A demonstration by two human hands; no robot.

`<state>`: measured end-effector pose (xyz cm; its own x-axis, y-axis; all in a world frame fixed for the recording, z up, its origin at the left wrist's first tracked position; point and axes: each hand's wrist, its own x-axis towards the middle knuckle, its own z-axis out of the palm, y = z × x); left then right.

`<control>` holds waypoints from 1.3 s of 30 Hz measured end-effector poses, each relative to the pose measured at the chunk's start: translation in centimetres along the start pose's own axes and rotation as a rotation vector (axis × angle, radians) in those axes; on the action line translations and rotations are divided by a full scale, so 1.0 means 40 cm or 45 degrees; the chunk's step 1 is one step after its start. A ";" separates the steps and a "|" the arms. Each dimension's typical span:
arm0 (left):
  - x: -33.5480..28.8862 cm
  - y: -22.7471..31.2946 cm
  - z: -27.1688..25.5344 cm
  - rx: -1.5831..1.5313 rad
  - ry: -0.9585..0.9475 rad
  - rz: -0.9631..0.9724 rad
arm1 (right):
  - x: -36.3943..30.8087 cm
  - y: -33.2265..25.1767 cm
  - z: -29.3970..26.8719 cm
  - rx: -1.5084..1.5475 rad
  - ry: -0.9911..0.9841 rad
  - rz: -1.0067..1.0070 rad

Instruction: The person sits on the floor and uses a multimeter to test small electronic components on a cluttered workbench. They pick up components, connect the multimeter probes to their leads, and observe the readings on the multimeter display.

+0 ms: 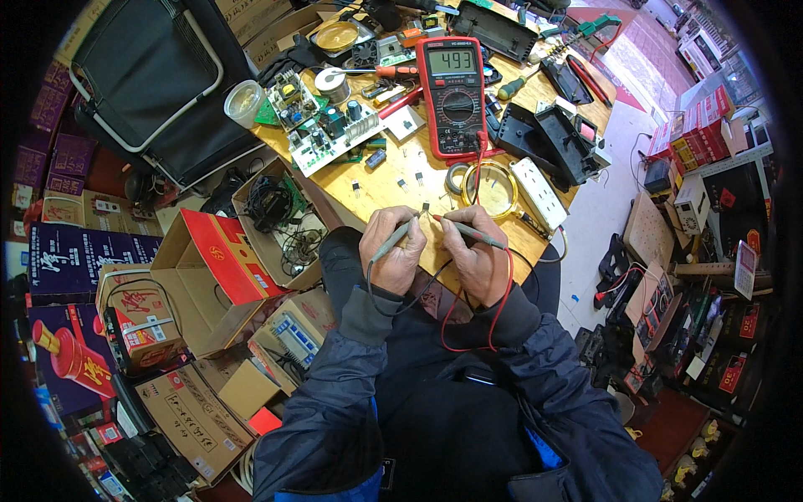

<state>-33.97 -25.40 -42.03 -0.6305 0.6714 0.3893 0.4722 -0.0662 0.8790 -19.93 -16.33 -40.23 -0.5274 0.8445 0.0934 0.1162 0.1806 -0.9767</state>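
My left hand [391,251] is closed around a grey test probe [391,241] with a black lead. My right hand [477,261] pinches a second test probe [478,236], red near its tip, with a red lead. Both tips come together at a small black transistor [425,207] near the table's front edge; exact contact is too small to make out. Beyond them lies a red multimeter [457,100] with its display on and the red lead plugged in. Other loose transistors [356,187] and a dark cylindrical capacitor [376,158] lie to the left.
A circuit board [335,130], solder spool [333,84] and screwdriver [393,73] crowd the wooden table [343,171]. At right are a yellow ring [493,194], white power strip [538,194] and black plastic case [565,142]. Cardboard boxes [201,284] and a black chair [155,75] stand left.
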 end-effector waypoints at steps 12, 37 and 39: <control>-0.002 0.000 0.002 0.007 -0.004 -0.038 | -0.001 -0.001 -0.002 0.000 -0.007 -0.015; -0.003 -0.007 0.002 -0.008 -0.007 -0.038 | -0.002 0.003 -0.004 0.003 -0.012 -0.037; -0.004 -0.007 0.002 -0.002 -0.007 -0.044 | -0.001 0.007 -0.004 0.000 -0.014 -0.042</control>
<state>-33.95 -25.43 -42.36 -0.6427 0.6776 0.3575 0.4496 -0.0442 0.8921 -19.76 -16.23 -40.46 -0.5404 0.8323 0.1231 0.0989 0.2081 -0.9731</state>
